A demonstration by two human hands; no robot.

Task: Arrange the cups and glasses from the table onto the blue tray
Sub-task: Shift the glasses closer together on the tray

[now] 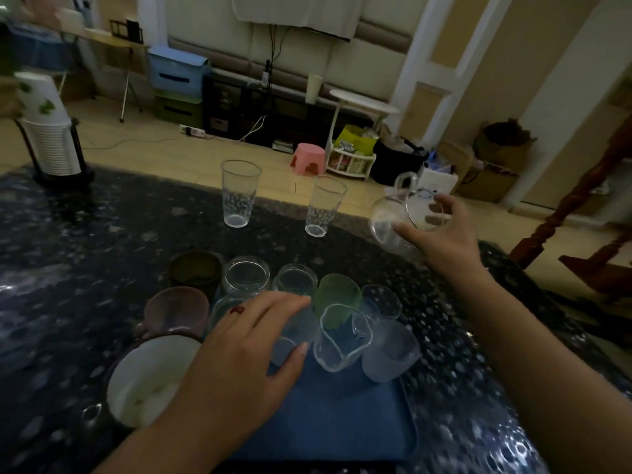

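A blue tray (pixel 328 422) lies on the dark speckled table (pixel 85 268) in front of me, crowded with several cups and glasses: a green cup (pixel 338 295), a clear wavy glass (pixel 342 340), a frosted glass (pixel 390 350), a pink cup (pixel 178 309), a dark cup (pixel 195 271) and a white mug (pixel 147 374). My left hand (pixel 253 340) rests over a clear glass (pixel 290 336) on the tray. My right hand (pixel 441 234) holds a clear handled glass mug (pixel 400 210), tilted, above the table's far right. Two tall clear glasses (pixel 239 193) (pixel 323 206) stand beyond the tray.
A stack of paper cups in a holder (pixel 51 138) stands at the table's far left corner. A wooden chair (pixel 588 206) is off the right side. Beyond the far edge lie the floor, a pink stool (pixel 307 159) and shelves.
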